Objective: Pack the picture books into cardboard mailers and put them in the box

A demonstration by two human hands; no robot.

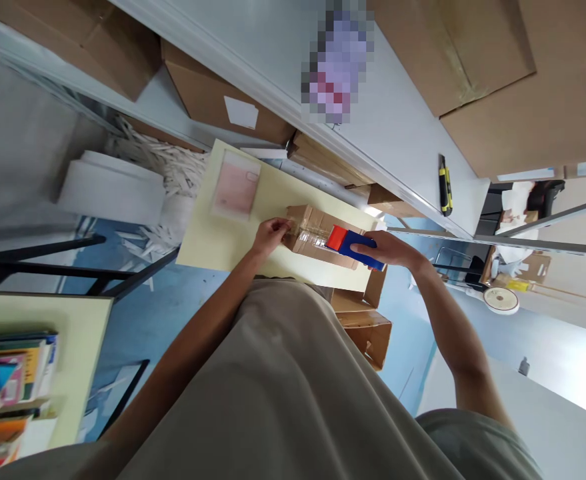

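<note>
A brown cardboard box (317,232) lies on the pale yellow table. Shiny clear packing tape (313,239) runs along its top from the left end toward a blue and red tape dispenser (355,247). My right hand (390,249) is wrapped round the blue handle of this dispenser, whose red head rests on or just over the box top. At the box's left end is my left hand (271,235), its fingers curled and pinched together against the edge. What those fingertips hold, if anything, is too small to make out.
A pinkish flat packet (236,185) lies on the table (200,230), left of the box. Above runs a grey shelf (397,127) with a yellow-black utility knife (445,185) and large cartons (533,87). Open cartons (367,330) stand below the table's right end. Books (17,367) fill the lower left.
</note>
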